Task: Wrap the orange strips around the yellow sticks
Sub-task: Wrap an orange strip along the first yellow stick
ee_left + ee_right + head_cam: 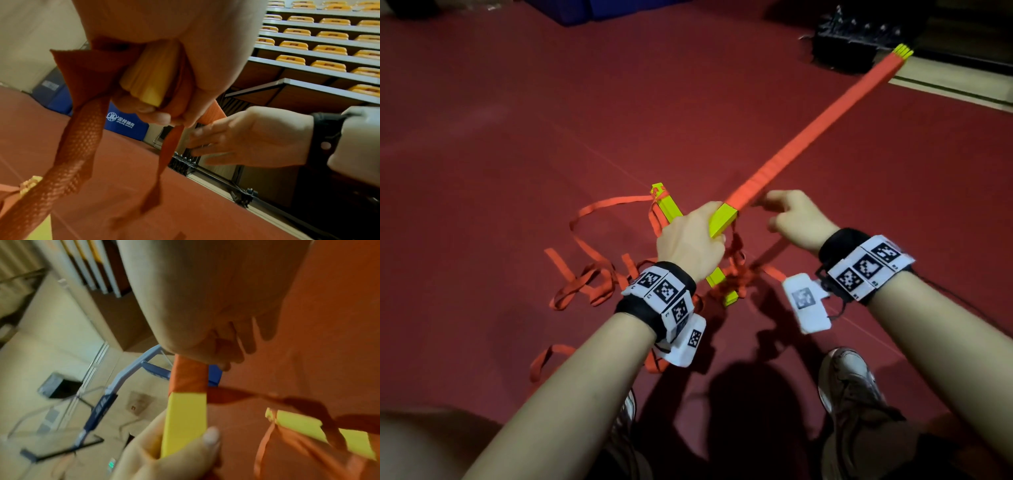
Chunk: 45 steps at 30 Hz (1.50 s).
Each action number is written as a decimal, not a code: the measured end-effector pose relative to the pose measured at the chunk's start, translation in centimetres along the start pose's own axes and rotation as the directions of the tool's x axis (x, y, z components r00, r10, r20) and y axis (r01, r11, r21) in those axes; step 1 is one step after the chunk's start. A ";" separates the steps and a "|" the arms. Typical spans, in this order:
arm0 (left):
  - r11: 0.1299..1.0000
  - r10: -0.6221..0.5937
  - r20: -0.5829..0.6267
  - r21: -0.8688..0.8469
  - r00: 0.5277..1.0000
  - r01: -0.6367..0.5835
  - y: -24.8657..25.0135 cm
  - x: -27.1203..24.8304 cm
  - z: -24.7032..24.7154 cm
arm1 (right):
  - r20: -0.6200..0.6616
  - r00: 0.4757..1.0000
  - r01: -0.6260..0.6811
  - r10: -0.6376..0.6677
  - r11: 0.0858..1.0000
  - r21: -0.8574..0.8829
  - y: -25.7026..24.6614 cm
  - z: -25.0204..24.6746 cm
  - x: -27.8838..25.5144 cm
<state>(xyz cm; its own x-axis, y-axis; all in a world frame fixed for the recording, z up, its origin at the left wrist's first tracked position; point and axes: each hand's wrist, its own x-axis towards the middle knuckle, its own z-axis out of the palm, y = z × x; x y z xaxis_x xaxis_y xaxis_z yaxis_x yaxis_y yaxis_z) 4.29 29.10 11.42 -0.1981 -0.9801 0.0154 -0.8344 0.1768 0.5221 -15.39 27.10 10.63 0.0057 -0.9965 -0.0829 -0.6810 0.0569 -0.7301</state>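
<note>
left hand [690, 240]: grip closed round the bundle of yellow sticks [723, 219] near its lower, bare end; thumb over the top face, fingers curled under. Left wrist view shows the stick ends poking out below the fingers [152, 112].
right hand [796, 219]: just right of the bundle, blurred by motion. Fingers bent, thumb and forefinger look pinched on the orange strip [777, 245] where it leaves the wrap, but contact is not sharp; cannot tell for sure. In the left wrist view its fingers point toward the strip, fairly straight.
wrapped section [815, 133]: orange strip wound tight along most of the held bundle, running up and to the right; yellow tips [903, 51] bare at the far end. Bundle held tilted, off the floor.
loose strips [592, 284]: orange loops and tails tangled on the floor below and left of the hands; one tail hangs from the left grip.
second stick bundle [666, 205]: yellow, lying on the floor behind the left hand, orange strip tied at its far end.
third yellow piece [722, 284]: on the floor under the left wrist, in the orange tangle.
floor [517, 120]: dark red.
containers: dark crate-like object [856, 41] at top right, contents too dark to tell.
shoes [849, 380]: person's feet at the bottom edge.
wristbands [866, 267]: black with printed markers, both wrists.
</note>
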 end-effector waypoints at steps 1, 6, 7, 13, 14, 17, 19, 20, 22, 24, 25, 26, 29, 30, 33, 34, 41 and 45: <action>1.000 0.002 0.002 -0.014 1.000 -0.002 0.1 0.0 0.0 | 0.009 1.000 -0.014 0.013 0.987 0.157 -0.1 0.7 0.0; 0.991 0.009 0.031 -0.133 0.999 -0.005 0.3 0.0 0.2 | 0.037 0.996 -0.086 0.080 0.795 0.601 0.1 2.5 -0.2; 0.987 0.019 0.033 -0.157 0.999 -0.013 0.4 -0.1 0.2 | 0.018 0.998 -0.055 0.055 0.787 0.615 0.3 2.6 -0.2; 0.978 0.048 0.022 -0.206 0.999 -0.043 0.6 0.3 -0.1 | -0.053 0.997 -0.007 0.054 0.768 0.641 0.5 2.8 -0.4; 0.977 0.048 0.021 -0.211 0.999 -0.042 0.6 0.3 -0.1 | -0.047 0.997 -0.020 0.067 0.753 0.657 0.3 2.6 -0.5; 0.974 0.040 0.014 -0.225 0.999 -0.036 0.6 0.3 0.0 | -0.049 0.995 -0.040 0.092 0.772 0.635 -0.4 2.2 -0.7; 0.977 0.033 -0.003 -0.212 0.999 -0.033 0.7 0.2 0.1 | -0.061 0.995 -0.030 0.085 0.793 0.608 -0.4 2.3 -0.6; 0.980 0.027 -0.015 -0.196 1.000 -0.029 0.7 0.2 0.1 | -0.072 0.994 -0.026 0.084 0.810 0.586 -0.4 2.4 -0.6; 0.989 -0.006 -0.045 -0.145 0.999 0.000 0.6 0.2 0.2 | -0.140 0.987 -0.005 0.081 0.882 0.471 -0.7 2.6 -0.8; 0.997 -0.035 -0.077 -0.070 0.996 0.029 0.4 0.2 0.2 | -0.225 0.973 0.018 0.061 0.942 0.336 -1.5 2.9 -1.1; 0.999 -0.036 -0.088 -0.027 0.995 0.034 0.4 0.2 0.2 | -0.245 0.968 0.021 0.059 0.950 0.312 -2.0 3.0 -1.4; 0.999 -0.031 -0.095 0.020 0.995 0.033 0.4 0.1 0.2 | -0.244 0.968 0.022 0.062 0.945 0.327 -2.5 3.1 -1.6; 0.982 0.036 -0.132 0.186 0.991 -0.011 0.6 -0.4 0.3 | -0.159 0.981 -0.015 0.114 0.856 0.517 -3.7 2.9 -2.0; 0.970 0.072 -0.150 0.240 0.986 -0.034 0.7 -0.5 0.3 | -0.136 0.982 -0.027 0.128 0.818 0.574 -4.0 2.7 -2.0; 0.932 0.166 -0.193 0.352 0.967 -0.090 1.2 -0.7 0.3 | -0.158 0.965 -0.060 0.209 0.765 0.641 -4.2 2.7 -1.8; 0.933 0.174 -0.204 0.348 0.963 -0.095 1.4 -0.7 0.4 | -0.160 0.956 -0.082 0.245 0.748 0.658 -4.0 2.7 -1.7; 0.827 -0.054 0.242 -0.533 0.969 0.179 2.2 1.0 -0.3 | -0.096 0.977 -0.065 0.191 0.694 0.717 -2.7 1.0 -1.8; 0.419 0.191 0.549 -0.795 0.814 0.438 1.1 0.6 -1.3 | 0.006 0.998 0.045 -0.069 0.712 0.700 -2.5 -0.3 -2.2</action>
<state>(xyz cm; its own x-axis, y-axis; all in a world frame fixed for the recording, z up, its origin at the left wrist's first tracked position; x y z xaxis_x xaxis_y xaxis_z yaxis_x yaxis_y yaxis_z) 3.94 28.58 13.14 -0.6033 -0.7139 -0.3556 -0.0273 -0.4271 0.9038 -13.90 29.08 12.84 0.0572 -0.9977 -0.0364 0.0278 0.0380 -0.9989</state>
